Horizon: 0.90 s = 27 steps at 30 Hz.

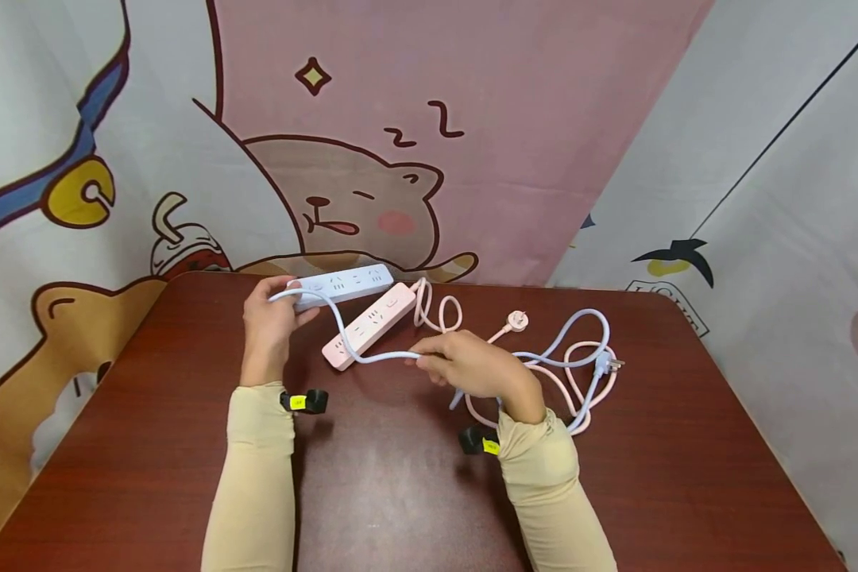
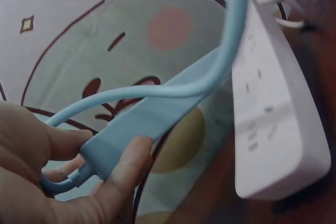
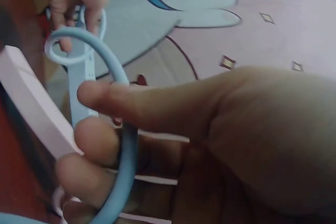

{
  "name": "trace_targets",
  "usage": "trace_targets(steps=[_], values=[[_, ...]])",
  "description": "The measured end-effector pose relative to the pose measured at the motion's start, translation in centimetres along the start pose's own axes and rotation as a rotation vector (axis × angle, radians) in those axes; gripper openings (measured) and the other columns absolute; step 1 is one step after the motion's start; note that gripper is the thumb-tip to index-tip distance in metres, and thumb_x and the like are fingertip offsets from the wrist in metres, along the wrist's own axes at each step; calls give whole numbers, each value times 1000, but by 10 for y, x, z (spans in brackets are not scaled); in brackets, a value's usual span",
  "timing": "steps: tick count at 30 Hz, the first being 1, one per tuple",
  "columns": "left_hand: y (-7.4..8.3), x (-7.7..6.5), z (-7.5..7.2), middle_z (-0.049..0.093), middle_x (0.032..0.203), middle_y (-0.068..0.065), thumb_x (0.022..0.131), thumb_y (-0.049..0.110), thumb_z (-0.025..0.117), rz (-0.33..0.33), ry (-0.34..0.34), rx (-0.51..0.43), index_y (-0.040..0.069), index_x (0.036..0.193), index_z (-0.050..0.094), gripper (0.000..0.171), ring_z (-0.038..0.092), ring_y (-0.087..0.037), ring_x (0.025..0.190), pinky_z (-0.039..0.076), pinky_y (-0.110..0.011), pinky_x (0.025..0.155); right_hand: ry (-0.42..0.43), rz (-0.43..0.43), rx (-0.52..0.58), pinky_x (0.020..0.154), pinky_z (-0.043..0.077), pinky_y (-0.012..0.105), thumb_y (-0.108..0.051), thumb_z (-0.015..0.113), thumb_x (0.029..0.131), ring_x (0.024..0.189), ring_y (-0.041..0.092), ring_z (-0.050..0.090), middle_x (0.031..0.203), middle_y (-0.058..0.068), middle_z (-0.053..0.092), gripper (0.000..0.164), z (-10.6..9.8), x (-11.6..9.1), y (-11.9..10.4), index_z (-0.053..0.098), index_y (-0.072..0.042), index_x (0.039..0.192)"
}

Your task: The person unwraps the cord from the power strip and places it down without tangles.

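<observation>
My left hand [image 1: 267, 327] grips one end of a light blue power strip [image 1: 361, 279], thumb on one side and fingers on the other. In the left wrist view the strip's blue cord [image 2: 184, 89] leaves the held end and loops back over the strip. My right hand [image 1: 466, 364] holds that cord farther along, pinched between the thumb and curled fingers, as the right wrist view shows. Between the hands a pink power strip [image 1: 368, 327] lies slantwise on the table, sockets up, with the blue cord crossing over its near end.
Right of my right hand, the blue cord and the pink cord [image 1: 559, 383] lie tangled on the brown table [image 1: 400, 492]. The blue plug [image 1: 604, 364] sits at the tangle's right side, the pink plug [image 1: 518, 320] behind it. A cartoon-printed curtain [image 1: 529, 143] hangs behind the table.
</observation>
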State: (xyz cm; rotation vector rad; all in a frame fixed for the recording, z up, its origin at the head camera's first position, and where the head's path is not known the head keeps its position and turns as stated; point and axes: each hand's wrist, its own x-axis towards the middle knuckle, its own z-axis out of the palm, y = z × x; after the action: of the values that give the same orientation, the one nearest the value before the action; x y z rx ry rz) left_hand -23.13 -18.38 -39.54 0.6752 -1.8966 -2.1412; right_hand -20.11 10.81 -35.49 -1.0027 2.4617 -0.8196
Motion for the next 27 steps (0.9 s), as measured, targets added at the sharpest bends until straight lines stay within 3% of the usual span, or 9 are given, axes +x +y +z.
trace_targets(steps=[5, 12, 16, 19, 23, 27], values=[[-6, 3, -3, 55, 122, -10, 104, 6, 51, -54, -13, 96, 3, 136, 52, 32, 65, -15, 94, 61, -30, 85, -48, 66, -66, 85, 50, 27, -20, 58, 103, 80, 5, 60, 94, -1, 71, 26, 9, 5, -2, 69, -13, 125], [-8, 3, -11, 52, 135, -18, 105, 9, 49, -83, -78, 223, 0, 144, 47, 40, 63, -20, 103, 61, -24, 82, -65, 110, -107, 105, 49, 37, -28, 60, 102, 106, 14, 67, 126, 5, 70, 41, 12, 7, -5, 60, -9, 139], [-8, 3, -23, 50, 140, -24, 104, 14, 52, -103, -156, 393, -1, 147, 44, 46, 59, -24, 106, 60, -22, 81, -60, 136, -106, 117, 41, 43, -31, 60, 102, 134, 25, 57, 147, 11, 58, 55, 12, 8, -5, 48, -6, 150], [-6, 5, -30, 46, 144, -24, 102, 13, 55, -94, -243, 450, -2, 151, 41, 52, 57, -23, 107, 59, -22, 83, -48, 147, -97, 121, 35, 44, -31, 60, 102, 147, 26, 45, 155, 11, 51, 59, 11, 8, -3, 43, -7, 154], [-5, 7, -36, 44, 149, -23, 97, 9, 60, -73, -336, 515, 0, 154, 37, 62, 57, -24, 113, 57, -29, 94, -36, 148, -70, 125, 30, 44, -30, 60, 102, 153, 28, 36, 160, 12, 45, 62, 8, 6, -1, 40, -6, 156], [-3, 7, -36, 44, 153, -24, 94, 13, 64, -48, -336, 646, 1, 153, 40, 65, 54, -31, 120, 49, -44, 104, -9, 136, -70, 124, 31, 46, -30, 59, 103, 151, 30, 38, 158, 14, 46, 60, 4, 2, 0, 41, -4, 154]])
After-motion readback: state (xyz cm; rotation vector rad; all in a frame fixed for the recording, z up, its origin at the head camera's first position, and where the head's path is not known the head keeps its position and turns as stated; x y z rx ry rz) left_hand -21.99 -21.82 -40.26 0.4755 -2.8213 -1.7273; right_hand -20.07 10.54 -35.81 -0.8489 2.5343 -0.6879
